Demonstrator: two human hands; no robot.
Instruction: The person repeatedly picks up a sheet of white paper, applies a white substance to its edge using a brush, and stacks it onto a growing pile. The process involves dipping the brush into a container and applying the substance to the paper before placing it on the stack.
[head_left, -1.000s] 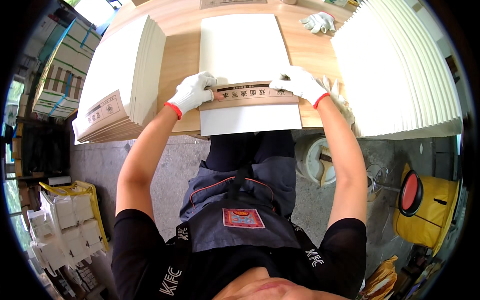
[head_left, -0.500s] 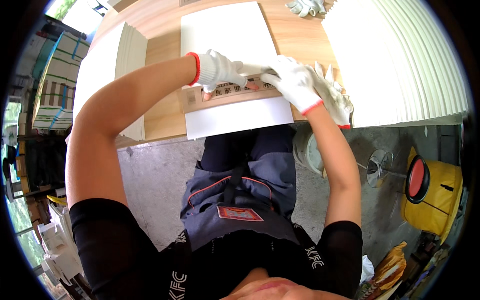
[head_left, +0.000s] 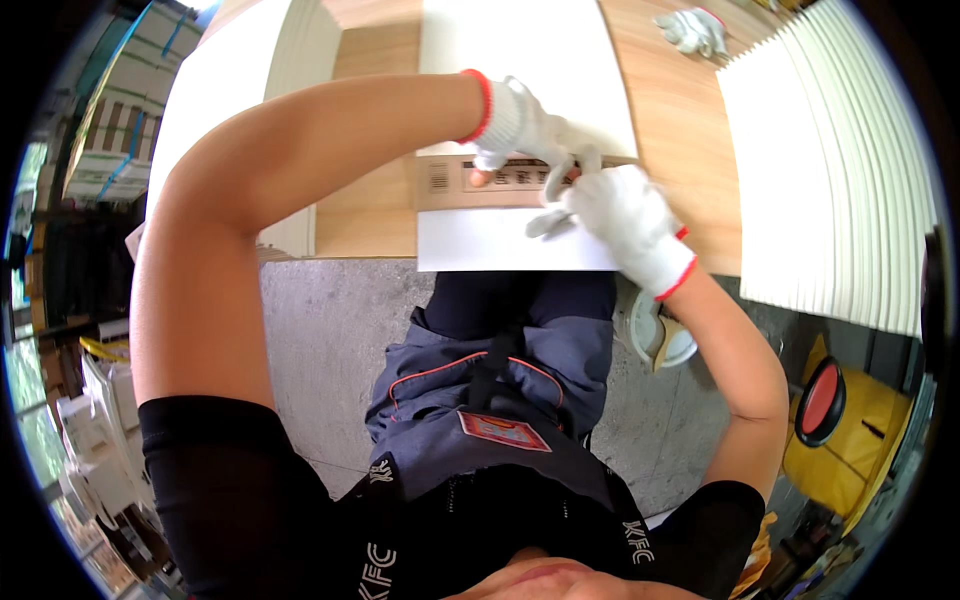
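On the table, a brown printed paper strip [head_left: 445, 188] lies across a white sheet [head_left: 520, 240], whose near part reaches the table's front edge. My left hand [head_left: 525, 130], in a white knit glove with a red cuff, reaches over the strip. Its fingers are apart, and bare fingertips show against the print. Close to its right, my right hand [head_left: 622, 212], also gloved, is closed on a loose white work glove [head_left: 548, 222]. That glove's greyish fingers stick out left over the white sheet, and part of its red cuff shows behind my wrist. My hands partly cover the strip's right half.
Tall stacks of white sheets stand at the left [head_left: 225, 90] and the right [head_left: 825, 180]. Another white glove [head_left: 692, 32] lies at the far right of the wooden table [head_left: 680, 110]. Below are a round white bucket [head_left: 660, 330] and a yellow bag [head_left: 850, 450] on the floor.
My right hand has moved nearer the front edge and taken hold of the loose glove, turning its fingers leftward. My left hand has shifted right along the strip. The whole view has shifted.
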